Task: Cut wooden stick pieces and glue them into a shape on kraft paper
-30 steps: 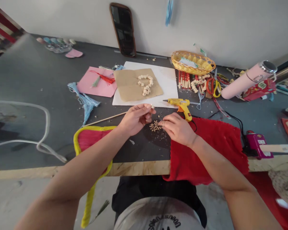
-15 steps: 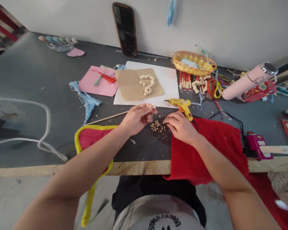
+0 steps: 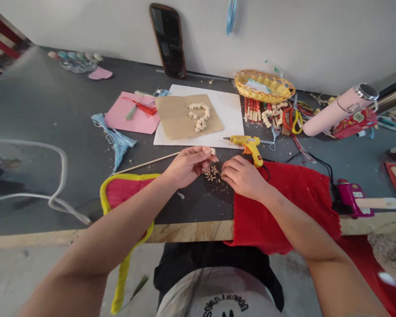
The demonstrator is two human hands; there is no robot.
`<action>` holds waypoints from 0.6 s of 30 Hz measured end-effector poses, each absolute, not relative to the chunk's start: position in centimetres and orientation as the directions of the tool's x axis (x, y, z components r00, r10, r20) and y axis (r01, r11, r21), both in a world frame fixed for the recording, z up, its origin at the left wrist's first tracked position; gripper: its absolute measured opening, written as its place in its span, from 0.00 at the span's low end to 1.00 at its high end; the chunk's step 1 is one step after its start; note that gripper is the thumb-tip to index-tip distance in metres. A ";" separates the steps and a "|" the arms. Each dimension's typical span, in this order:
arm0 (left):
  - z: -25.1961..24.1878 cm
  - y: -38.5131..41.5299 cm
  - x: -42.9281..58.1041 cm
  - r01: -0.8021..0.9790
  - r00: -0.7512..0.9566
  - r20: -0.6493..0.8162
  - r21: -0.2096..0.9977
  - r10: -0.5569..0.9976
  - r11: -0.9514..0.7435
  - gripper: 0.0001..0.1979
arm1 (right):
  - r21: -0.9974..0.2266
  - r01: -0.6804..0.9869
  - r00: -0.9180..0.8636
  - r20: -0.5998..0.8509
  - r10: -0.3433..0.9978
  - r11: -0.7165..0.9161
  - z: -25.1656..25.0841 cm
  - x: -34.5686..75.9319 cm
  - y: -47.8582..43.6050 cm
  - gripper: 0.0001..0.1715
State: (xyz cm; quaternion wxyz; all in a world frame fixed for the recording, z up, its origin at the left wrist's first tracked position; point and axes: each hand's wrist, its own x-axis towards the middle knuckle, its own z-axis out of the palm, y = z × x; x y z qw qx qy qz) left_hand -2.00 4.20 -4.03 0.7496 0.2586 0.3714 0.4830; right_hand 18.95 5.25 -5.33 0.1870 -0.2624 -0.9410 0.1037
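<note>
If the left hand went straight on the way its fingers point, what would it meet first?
Probably the yellow glue gun, lying just beyond the left hand; depth is hard to judge.

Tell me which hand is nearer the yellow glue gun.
Right. The right hand sits just below the glue gun; the left hand is farther to its left, pinching a small wooden piece.

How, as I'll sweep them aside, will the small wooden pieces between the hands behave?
Probably light: the left hand pinches one in its fingers. The wooden pieces lie loose, so likely scatter; short and blocky, they'd hardly roll.
</note>
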 end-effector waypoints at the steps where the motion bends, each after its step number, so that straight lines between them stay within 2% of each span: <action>1: -4.0 4.1 -2.0 -0.521 0.268 -0.310 0.750 0.912 0.408 0.13 | -0.335 0.466 -0.750 0.340 0.567 0.819 -5.2 18.9 5.3 0.11; 4: -4.0 3.9 -1.8 -0.487 0.308 -0.321 0.756 0.895 0.438 0.13 | -0.478 0.462 -0.553 0.504 0.664 0.747 -4.7 18.9 5.1 0.06; 7: -3.8 3.4 -1.4 -0.462 0.359 -0.324 0.753 0.875 0.468 0.13 | -0.523 0.436 -0.429 0.594 0.680 0.732 -4.2 18.8 4.8 0.04; 18: -4.1 2.9 -0.7 -0.446 0.454 -0.307 0.734 0.836 0.512 0.12 | -0.531 0.376 -0.383 0.658 0.649 0.760 -4.2 18.4 4.4 0.02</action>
